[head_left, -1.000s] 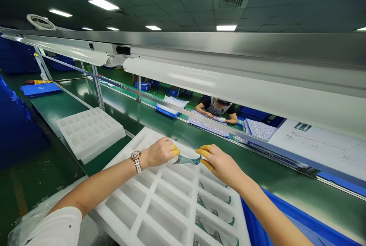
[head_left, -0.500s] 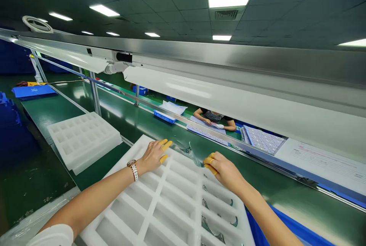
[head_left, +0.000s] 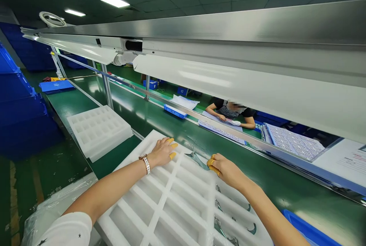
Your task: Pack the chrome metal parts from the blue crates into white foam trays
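Note:
A large white foam tray (head_left: pixel 160 200) with rows of slots lies tilted in front of me. My left hand (head_left: pixel 162 151) rests on its far part, fingers apart, with yellow covers on several fingertips. Above the tray's far edge, my right hand (head_left: pixel 225 168) pinches one end of a curved, shiny metal piece (head_left: pixel 198 160), whose other end points toward my left hand. Similar metal pieces (head_left: pixel 224 232) lie in the right-hand column of slots. The middle slots hold nothing visible.
More white foam trays (head_left: pixel 98 131) are stacked at the left on the green table (head_left: pixel 128 110). Blue crates (head_left: pixel 17 86) stand far left. A blue bin (head_left: pixel 305 230) is at the lower right. Across the rail, a person (head_left: pixel 231 112) works beside printed sheets (head_left: pixel 291 141).
The view has tilted down and turned left, so the scene sits farther right. The metal piece shows more clearly, still in my right hand; my left hand stays on the tray.

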Demonstrator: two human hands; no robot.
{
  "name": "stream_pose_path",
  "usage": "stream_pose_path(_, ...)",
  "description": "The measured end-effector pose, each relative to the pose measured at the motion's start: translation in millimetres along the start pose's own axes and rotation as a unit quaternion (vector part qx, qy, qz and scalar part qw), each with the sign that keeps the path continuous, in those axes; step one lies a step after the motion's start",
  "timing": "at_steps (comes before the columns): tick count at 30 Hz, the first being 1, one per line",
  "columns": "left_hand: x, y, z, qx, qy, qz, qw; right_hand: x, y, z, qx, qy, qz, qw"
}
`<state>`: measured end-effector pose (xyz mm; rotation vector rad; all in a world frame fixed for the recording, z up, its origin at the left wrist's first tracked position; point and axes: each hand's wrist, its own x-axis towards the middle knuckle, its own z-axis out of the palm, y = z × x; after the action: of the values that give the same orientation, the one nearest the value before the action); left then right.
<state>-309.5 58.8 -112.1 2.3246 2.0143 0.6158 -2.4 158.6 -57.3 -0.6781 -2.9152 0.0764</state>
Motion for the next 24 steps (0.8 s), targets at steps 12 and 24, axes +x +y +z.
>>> stream_pose_path(12, -0.9, -0.3, -0.7, -0.002, -0.021, -0.011, 1.000, 33.8, -21.8, -2.1, -0.085, -0.185, 0.033, 0.978)
stream_pose_path(24, 2.2, -25.4, 6.9, 0.018, 0.049, 0.044, 0.998, 15.9, -51.6, -17.2, -0.110, -0.149, 0.106, 0.977)
